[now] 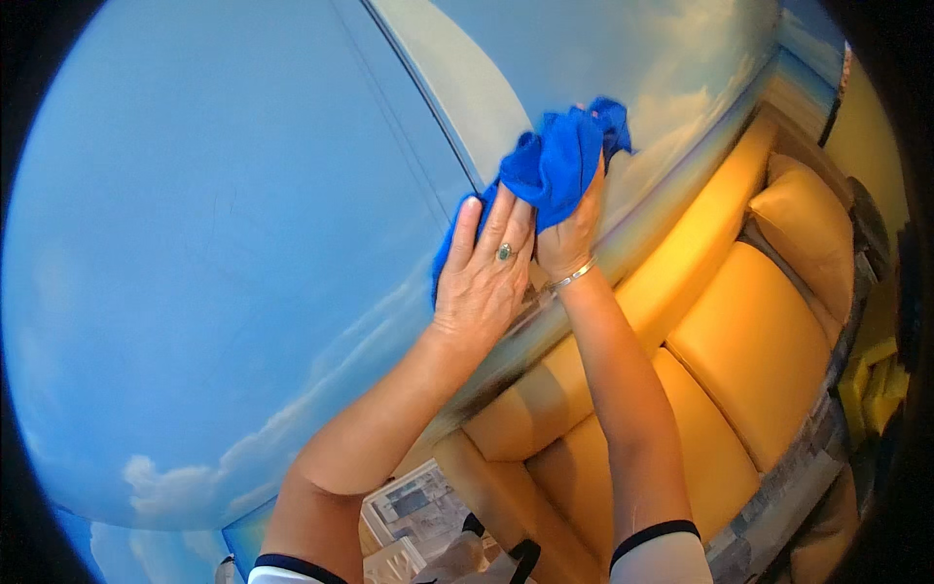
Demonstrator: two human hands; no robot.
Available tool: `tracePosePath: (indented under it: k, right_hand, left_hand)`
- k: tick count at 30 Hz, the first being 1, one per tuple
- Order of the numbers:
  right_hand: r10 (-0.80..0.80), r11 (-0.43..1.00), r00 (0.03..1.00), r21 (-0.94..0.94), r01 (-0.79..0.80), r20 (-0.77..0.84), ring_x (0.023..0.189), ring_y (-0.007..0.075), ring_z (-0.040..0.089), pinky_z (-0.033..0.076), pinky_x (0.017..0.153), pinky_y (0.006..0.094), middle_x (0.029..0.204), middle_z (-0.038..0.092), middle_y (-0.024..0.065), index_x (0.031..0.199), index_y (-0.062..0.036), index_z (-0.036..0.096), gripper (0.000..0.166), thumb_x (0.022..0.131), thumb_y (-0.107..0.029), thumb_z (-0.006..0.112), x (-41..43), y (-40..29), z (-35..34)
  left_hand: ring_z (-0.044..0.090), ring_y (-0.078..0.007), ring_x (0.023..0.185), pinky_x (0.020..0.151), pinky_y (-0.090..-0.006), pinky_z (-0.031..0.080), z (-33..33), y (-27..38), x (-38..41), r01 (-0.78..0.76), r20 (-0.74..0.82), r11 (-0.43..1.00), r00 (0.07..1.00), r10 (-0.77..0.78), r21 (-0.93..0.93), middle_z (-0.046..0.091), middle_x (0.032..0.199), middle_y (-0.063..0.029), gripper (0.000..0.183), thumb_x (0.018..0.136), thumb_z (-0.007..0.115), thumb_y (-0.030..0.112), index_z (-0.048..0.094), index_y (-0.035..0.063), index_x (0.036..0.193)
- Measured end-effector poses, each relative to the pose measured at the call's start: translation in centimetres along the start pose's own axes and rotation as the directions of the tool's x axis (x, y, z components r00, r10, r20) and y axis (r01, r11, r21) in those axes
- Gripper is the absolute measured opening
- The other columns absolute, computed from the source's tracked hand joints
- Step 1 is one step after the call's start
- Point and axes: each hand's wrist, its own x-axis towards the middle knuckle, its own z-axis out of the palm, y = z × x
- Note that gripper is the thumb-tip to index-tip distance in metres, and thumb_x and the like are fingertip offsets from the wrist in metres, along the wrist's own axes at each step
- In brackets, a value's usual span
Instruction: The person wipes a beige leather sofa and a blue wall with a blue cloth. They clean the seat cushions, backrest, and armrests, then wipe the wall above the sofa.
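A large painting of a blue sky with clouds and a white sail (182, 255) fills the upper left of the head view. Against its surface, near the lower edge, lies a bunched bright blue cloth (558, 164). My left hand (481, 281), with a ring on one finger, presses flat over part of the cloth, fingers pointing up. Just to its right, my right hand (573, 241) has the cloth wrapped over its fingers, so most of them are hidden. A metal bracelet (574, 275) circles the right wrist. Whether there is one cloth or two, I cannot tell.
Directly below the painting stands a yellow-tan sofa (751, 350) with a loose cushion (803, 226). A patterned grey textile (784, 504) runs along its front. At the bottom, a patterned flat panel in a white frame (419, 504) sits near dark strap loops (525, 558).
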Motion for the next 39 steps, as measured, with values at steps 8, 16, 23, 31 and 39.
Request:
tracePosePath:
  k: [8, 16, 23, 31, 39]
  right_hand:
    - [-0.315, 0.949, 0.946, 0.012, 0.315, 0.081, 0.135, 0.0348, 0.047, 0.035, 0.109, 0.0469, 0.145, 0.053, 0.0161, 0.128, -0.0081, 0.064, 0.044, 0.087, -0.024, 0.072, 6.5, 2.3, 0.2]
    - [0.146, 0.944, 0.989, 0.298, -0.139, -0.002, 0.135, 0.0406, 0.046, 0.036, 0.112, 0.0483, 0.144, 0.053, 0.0182, 0.129, -0.0082, 0.064, 0.043, 0.088, -0.019, 0.071, -0.7, 7.0, -3.9]
    - [-0.393, 0.920, 0.908, 0.078, 0.385, 0.145, 0.133, 0.0393, 0.048, 0.038, 0.107, 0.0488, 0.143, 0.053, 0.0179, 0.123, -0.0101, 0.067, 0.035, 0.090, -0.022, 0.066, 11.2, 8.8, -3.0]
    - [-0.500, 0.864, 0.849, 0.022, 0.504, 0.170, 0.138, 0.0359, 0.044, 0.031, 0.115, 0.0505, 0.145, 0.052, 0.0165, 0.126, -0.0099, 0.065, 0.040, 0.088, -0.020, 0.069, 7.1, 16.0, -6.9]
    - [0.626, 0.769, 0.780, -0.185, -0.612, 0.020, 0.140, 0.0353, 0.038, 0.027, 0.118, 0.0440, 0.153, 0.038, 0.0220, 0.151, -0.0004, 0.031, 0.075, 0.093, -0.031, 0.067, -21.7, 19.8, -11.3]
  left_hand:
    - [0.046, -0.0363, 0.134, 0.113, -0.0637, 0.025, -1.8, -1.6, 5.6, 0.066, -0.201, 0.995, 0.978, -0.050, 0.073, 0.052, 0.132, -0.0157, 0.041, 0.078, 0.072, 0.029, 0.069, 0.0049, 0.111]
    - [0.049, -0.0328, 0.132, 0.113, -0.0595, 0.027, 2.9, 4.8, 2.7, -0.115, 0.003, 0.991, 0.993, 0.115, 0.069, 0.051, 0.140, -0.0143, 0.037, 0.085, 0.066, 0.028, 0.067, 0.0071, 0.115]
    - [0.042, -0.0399, 0.136, 0.115, -0.0635, 0.023, 1.4, 3.7, 12.7, 0.146, -0.156, 0.988, 0.978, -0.137, 0.049, 0.051, 0.135, -0.0192, 0.038, 0.086, 0.060, 0.022, 0.065, -0.0003, 0.117]
    - [0.045, -0.0383, 0.131, 0.115, -0.0640, 0.024, 7.2, 7.7, 10.3, -0.030, -0.181, 0.995, 0.982, 0.047, 0.099, 0.054, 0.120, -0.0158, 0.043, 0.082, 0.072, 0.034, 0.067, 0.0009, 0.110]
    - [0.019, -0.0266, 0.152, 0.124, -0.0469, 0.010, 15.2, 15.2, -2.1, -0.556, 0.477, 0.825, 0.753, 0.453, 0.095, 0.033, 0.159, -0.0083, 0.059, 0.095, 0.044, 0.029, 0.044, 0.0040, 0.149]
